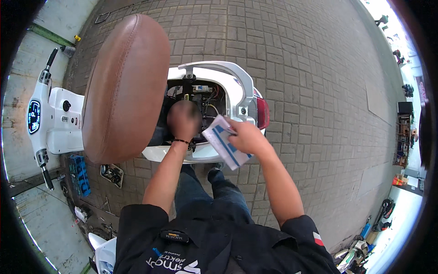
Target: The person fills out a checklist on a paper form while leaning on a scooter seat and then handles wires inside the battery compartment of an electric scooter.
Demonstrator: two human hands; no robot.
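Note:
A white scooter (208,157) stands before me, its brown seat (125,86) tipped up toward the handlebar. Under the seat lies an exposed compartment with wires (215,95) and a small breaker-like module (201,88). My left hand (184,121) reaches down into this compartment. It is blurred, so its fingers and anything in them cannot be made out. Over the compartment's right rim, my right hand (246,136) grips a white and blue booklet or folded paper (226,145) between thumb and fingers.
A grey grab rail (246,82) and red tail light (263,113) form the scooter's rear. On the brick paving, a blue crate (80,175) and a tray of small parts (112,175) sit at the left. Another white scooter (104,253) stands lower left. Shelves (403,139) line the far right.

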